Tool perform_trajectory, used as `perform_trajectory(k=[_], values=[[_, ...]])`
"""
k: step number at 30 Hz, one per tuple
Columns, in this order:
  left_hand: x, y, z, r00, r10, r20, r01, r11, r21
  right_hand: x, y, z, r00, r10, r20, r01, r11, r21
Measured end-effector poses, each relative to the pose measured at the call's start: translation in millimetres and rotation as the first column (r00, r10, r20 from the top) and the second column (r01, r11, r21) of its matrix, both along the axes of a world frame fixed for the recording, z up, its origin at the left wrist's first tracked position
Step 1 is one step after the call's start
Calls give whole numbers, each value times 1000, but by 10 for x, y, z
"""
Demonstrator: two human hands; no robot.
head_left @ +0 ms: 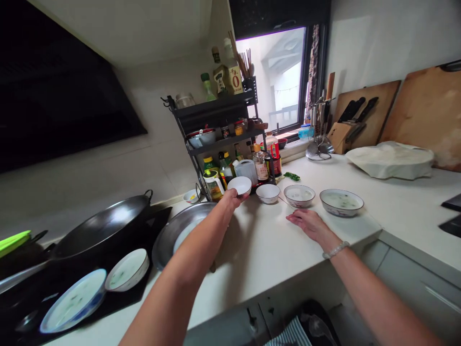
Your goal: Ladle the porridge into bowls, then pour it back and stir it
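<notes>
With my left hand I grip a small white bowl by its near side, raised in front of the spice rack. My right hand is empty, palm down with fingers stretched out, just in front of a filled bowl. Left of that stands a small white bowl with a dark rim. A larger bowl of whitish liquid with dark bits is farther right. Partly behind my left forearm lies a wide metal pan with something pale inside.
A black wok rests on the stove, with a blue-and-white bowl and another bowl of whitish liquid before it. Behind stand a black rack of bottles, a knife block and a cloth-covered round item.
</notes>
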State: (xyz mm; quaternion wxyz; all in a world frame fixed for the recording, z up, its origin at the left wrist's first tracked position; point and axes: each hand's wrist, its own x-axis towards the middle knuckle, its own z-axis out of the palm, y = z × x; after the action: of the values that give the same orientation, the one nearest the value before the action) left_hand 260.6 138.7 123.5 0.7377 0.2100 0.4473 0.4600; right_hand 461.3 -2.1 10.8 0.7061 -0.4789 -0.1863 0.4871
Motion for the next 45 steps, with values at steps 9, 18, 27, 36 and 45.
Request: perform_trajectory(k=[9,18,27,36,45], values=[[-755,-922,463,942,-299,-150,305,952,22,-796,-560,476,940,334,-66,-316,928,195],[-1299,-1865,219,875,-453,-169,472,876,98,-1377,-1052,645,907,417,-63,-395,891,224],[-1595,-2213,-71,831,-539,-135,555,816,162,-1523,-1298,445,912,409,-6,-407,909,91],[-2140,-2347,-180,890,-401,-216,454,814,362,-1384,-1210,464,980,196,-46,-196,981,3],[-2362,-2211,-651,415,444,-794,543,580,608,-1375,-1069,309,985,120,-126,-129,989,-66]])
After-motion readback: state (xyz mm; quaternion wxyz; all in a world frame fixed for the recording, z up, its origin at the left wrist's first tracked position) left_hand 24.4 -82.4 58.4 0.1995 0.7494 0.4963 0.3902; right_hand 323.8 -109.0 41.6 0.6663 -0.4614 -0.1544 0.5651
